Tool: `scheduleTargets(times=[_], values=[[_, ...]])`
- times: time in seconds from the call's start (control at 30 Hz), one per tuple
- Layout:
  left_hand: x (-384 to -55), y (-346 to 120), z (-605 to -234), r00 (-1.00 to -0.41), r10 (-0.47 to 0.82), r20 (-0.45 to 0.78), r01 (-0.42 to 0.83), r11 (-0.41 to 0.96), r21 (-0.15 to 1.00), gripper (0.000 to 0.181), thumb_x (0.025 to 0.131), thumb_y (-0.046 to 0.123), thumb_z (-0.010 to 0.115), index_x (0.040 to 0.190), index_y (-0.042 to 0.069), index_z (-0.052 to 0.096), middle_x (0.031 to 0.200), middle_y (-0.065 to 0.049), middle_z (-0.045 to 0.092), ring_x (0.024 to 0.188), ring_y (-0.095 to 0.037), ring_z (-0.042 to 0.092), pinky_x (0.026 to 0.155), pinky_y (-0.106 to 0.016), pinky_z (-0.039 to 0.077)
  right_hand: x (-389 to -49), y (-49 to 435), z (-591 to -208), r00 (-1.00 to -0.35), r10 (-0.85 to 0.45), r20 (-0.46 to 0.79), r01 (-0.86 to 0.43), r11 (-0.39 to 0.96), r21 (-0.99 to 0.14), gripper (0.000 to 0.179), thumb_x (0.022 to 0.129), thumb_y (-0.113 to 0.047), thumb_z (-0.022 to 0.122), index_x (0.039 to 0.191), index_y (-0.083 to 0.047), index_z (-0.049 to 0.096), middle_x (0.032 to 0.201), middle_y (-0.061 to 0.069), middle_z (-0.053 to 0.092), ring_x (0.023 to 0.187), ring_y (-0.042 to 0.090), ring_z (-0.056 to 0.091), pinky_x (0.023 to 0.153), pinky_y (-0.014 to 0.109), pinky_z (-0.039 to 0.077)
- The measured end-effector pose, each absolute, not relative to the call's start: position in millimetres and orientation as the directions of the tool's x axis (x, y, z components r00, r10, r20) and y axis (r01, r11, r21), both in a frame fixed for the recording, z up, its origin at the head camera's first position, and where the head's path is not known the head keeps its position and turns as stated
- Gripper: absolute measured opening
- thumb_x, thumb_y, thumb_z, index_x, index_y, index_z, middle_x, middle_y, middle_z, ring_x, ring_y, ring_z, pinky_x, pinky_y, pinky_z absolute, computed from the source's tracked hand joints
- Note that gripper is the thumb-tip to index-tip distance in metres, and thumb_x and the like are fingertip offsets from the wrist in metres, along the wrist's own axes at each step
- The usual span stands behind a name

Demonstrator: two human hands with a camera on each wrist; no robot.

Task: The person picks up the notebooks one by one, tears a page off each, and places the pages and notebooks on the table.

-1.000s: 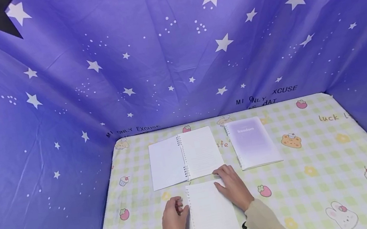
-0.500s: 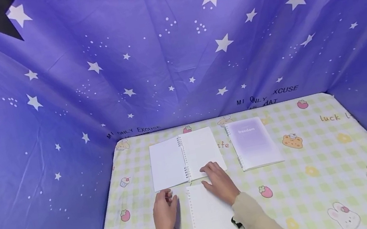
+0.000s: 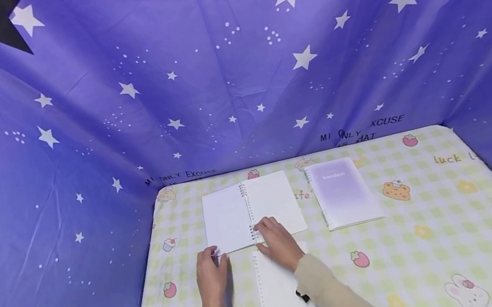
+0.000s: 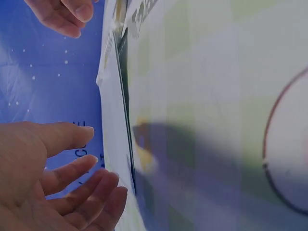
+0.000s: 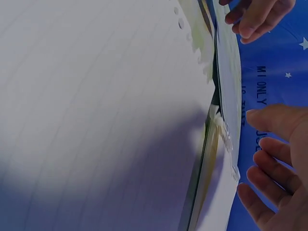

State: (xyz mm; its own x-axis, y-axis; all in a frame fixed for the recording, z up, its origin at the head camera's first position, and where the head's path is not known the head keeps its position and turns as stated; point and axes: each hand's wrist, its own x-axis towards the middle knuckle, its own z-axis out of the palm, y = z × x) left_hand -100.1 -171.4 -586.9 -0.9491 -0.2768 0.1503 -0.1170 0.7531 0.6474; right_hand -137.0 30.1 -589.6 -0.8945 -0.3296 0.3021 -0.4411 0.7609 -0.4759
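Note:
A ring-bound notebook (image 3: 226, 219) lies open on the table, blank panel on the left and lined pages (image 3: 273, 198) on the right. My left hand (image 3: 212, 278) is at the near left corner of its left panel. In the left wrist view, the fingers (image 4: 86, 192) are relaxed and spread, with nothing between them. My right hand (image 3: 279, 240) hovers around the lower end of the rings (image 3: 252, 235), partly covering the right page. Its fingers (image 5: 269, 168) look loosely bent in the right wrist view. Below lie lined sheets with punched holes (image 3: 286, 304), partly under my right forearm.
To the right lies a purple ring-bound notebook (image 3: 345, 194) marked "freedom". A checked cloth with cartoon prints (image 3: 435, 230) covers the table. Blue-violet curtains with stars (image 3: 232, 69) surround it on the far side and both sides.
My right hand has moved left across the open notebook's right page to its rings. My left hand has moved up and left to the left panel's near corner.

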Motion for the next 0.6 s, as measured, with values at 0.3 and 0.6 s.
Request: scheduleTargets(times=[0.3, 0.6], values=[[-106.5, -180.2, -589.4, -0.96, -0.27, 0.078, -0.155, 0.741, 0.653, 0.039, 0.087, 0.013, 0.072, 0.12, -0.007, 0.063, 0.12, -0.027, 0.063, 0.114, -0.045, 0.057, 0.1, -0.055, 0.047, -141.9, 14.5, -595.9, -0.888, -0.35, 0.298, -0.453, 0.773, -0.444, 0.042, 0.08, -0.014, 0.081, 0.117, -0.003, 0.065, 0.122, 0.01, 0.062, 0.12, 0.025, 0.054, 0.102, 0.039, 0.047], [-105.7, -180.0, -590.5, -0.96, -0.279, 0.027, -0.193, 0.727, 0.659, 0.042, 0.089, 0.014, 0.071, 0.122, -0.009, 0.062, 0.118, -0.027, 0.065, 0.115, -0.045, 0.057, 0.103, -0.055, 0.045, -143.0, 0.9, -602.1, -0.896, -0.378, 0.233, -0.442, 0.811, -0.382, 0.045, 0.081, -0.016, 0.08, 0.122, -0.002, 0.065, 0.126, 0.011, 0.062, 0.123, 0.027, 0.052, 0.106, 0.039, 0.046]])
